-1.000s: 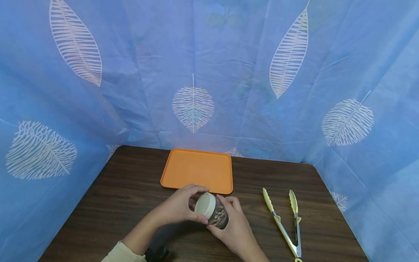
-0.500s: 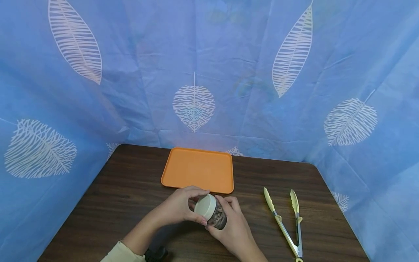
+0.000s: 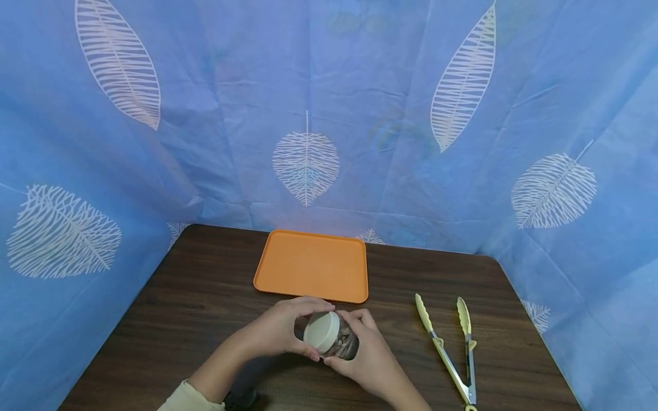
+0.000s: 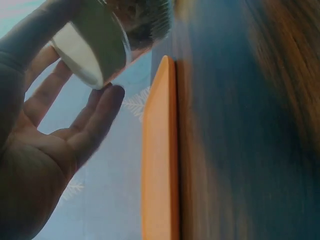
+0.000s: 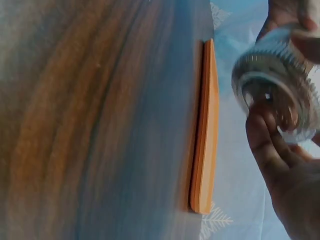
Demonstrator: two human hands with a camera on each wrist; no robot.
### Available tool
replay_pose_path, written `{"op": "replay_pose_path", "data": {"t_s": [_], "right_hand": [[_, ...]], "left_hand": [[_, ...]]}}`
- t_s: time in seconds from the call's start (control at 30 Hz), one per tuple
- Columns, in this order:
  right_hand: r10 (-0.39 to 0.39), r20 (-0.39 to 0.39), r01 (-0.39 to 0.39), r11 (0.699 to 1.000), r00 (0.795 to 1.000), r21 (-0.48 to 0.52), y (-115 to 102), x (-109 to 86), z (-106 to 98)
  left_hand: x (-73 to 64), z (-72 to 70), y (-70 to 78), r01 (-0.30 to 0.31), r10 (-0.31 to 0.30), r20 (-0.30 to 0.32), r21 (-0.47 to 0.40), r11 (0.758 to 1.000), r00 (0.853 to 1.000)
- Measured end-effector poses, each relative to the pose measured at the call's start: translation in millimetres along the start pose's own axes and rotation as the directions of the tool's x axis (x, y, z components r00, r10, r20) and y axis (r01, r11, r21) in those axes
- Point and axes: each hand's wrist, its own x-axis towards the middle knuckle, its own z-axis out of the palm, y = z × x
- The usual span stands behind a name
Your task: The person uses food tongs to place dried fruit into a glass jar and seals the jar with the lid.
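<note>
A clear jar with dark brownish pieces inside is held tilted above the table, its pale lid facing left. My left hand grips the lid with thumb and fingers around its rim. Around the jar's body, near the base, curls my right hand. In the left wrist view the lid sits between the left thumb and fingers, still on the jar. The right wrist view shows the ribbed jar bottom with right fingertips against it. What the pieces are, I cannot tell.
An orange tray lies behind the hands toward the back of the dark wood table. To the right lie spread tongs with pale yellow tips. A blue leaf-patterned cloth hangs around the table.
The left hand and lid have turned slightly, and the lid's face sits a little lower. Both hands keep their hold on the jar. The head view has shifted a little.
</note>
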Motion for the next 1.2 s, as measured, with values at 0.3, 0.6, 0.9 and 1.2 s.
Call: {"op": "replay_pose_path", "data": {"t_s": [0.3,0.6,0.9,1.2], "right_hand": [[-0.072,0.266,0.002,0.967,0.961,0.254,20.1,6.5,-11.6],[-0.034,0.169,0.001,0.982,0.985,0.189,20.4,3.2,-0.4],[0.035,-0.051,-0.032,0.998,0.998,0.052,4.9,-1.4,12.5],[0.009,-0.081,-0.009,1.000,0.997,0.005,-3.9,-5.7,13.9]], "left_hand": [[-6.1,-3.2,12.3,-0.074,0.058,0.119,0.133,0.988,0.991],[-10.1,0.6,2.3,-0.007,0.005,0.152,0.015,1.000,0.988],[-4.6,8.1,2.2,0.192,-0.196,-0.020,-0.119,0.974,0.980],[-1.7,9.4,11.1,0.225,-0.226,-0.025,-0.008,0.974,0.974]]}}
